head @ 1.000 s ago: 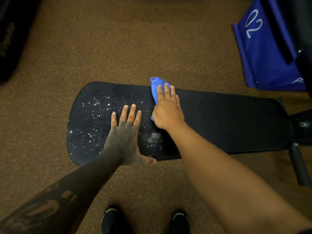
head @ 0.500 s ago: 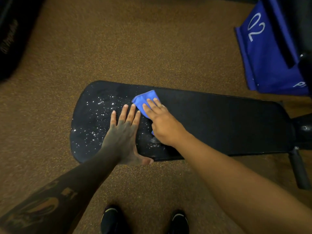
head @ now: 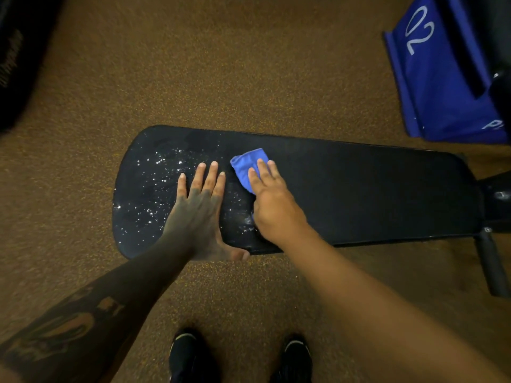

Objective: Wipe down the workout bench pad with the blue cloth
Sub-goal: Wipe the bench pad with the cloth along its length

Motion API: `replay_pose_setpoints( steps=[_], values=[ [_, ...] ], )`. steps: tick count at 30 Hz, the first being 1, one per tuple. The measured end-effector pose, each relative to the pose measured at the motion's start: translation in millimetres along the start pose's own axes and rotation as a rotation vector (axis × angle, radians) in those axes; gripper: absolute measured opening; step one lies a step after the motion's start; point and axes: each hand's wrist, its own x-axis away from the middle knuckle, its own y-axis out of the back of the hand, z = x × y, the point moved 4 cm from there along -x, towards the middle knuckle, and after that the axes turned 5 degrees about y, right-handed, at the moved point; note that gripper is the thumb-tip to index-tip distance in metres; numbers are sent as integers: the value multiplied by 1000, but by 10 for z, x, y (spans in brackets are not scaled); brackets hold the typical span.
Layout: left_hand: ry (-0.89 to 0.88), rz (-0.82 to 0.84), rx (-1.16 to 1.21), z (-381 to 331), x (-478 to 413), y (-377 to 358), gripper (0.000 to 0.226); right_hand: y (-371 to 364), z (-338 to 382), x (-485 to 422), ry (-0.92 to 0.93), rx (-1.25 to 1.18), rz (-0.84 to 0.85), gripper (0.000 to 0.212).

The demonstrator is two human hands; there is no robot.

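The black bench pad [head: 359, 194] lies lengthwise across the speckled brown floor [head: 221, 64] in front of me, its rounded left end dotted with bright droplets [head: 154, 186] while the stretch to the right looks dull and dry. My left hand [head: 197, 214] lies flat on the wet part of the pad, fingers straight and a little spread, thumb hanging over the near edge; it holds nothing. Just beside it, my right hand [head: 272, 205] presses the blue cloth [head: 247, 167] down onto the pad near its middle, palm and fingers laid over the fabric, not curled around it. The cloth is folded small, and its far corner pokes out beyond my fingertips toward the pad's far edge. The two hands are close together without touching. The toes of my dark shoes [head: 188, 355] show on the floor below. At the upper right stands a blue panel [head: 442, 87] marked "02", and the bench's dark frame [head: 492, 261] runs off the pad's right end.
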Motion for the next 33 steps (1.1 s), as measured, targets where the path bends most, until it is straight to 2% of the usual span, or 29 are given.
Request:
replay_pose_setpoints(
  steps=[5, 9, 11, 12, 14, 17, 22, 25, 29, 33],
  values=[
    [-20, -15, 15, -2, 3, 4, 164, -180, 328, 532, -67, -16, 21, 83],
    [-39, 3, 9, 30, 3, 1, 165, -86, -29, 425, -306, -7, -158, 81],
    [-43, -2, -8, 47, 8, -4, 164, -110, 45, 335, -367, -67, -225, 74],
    [-44, -4, -16, 55, 13, -12, 163, -152, 147, 304, -349, -89, -223, 71],
    [-52, -6, -32, 62, 18, -19, 162, -254, 380, 309, -200, -76, -152, 70],
    [-57, -6, -27, 100, 28, -14, 163, -242, 356, 342, -36, 4, -66, 77],
    [-50, -9, -33, 153, 50, -12, 164, -33, -90, 5, -267, 27, -157, 75],
    [-47, -5, -37, 156, 51, -20, 163, -148, 154, 65, -221, -25, -146, 74],
    [-44, -11, -19, 160, 56, -15, 163, -272, 442, 529, -32, 6, 12, 79],
    [-44, -15, -15, 151, 55, -20, 163, -206, 204, 319, -177, 49, -71, 75]
  ],
)
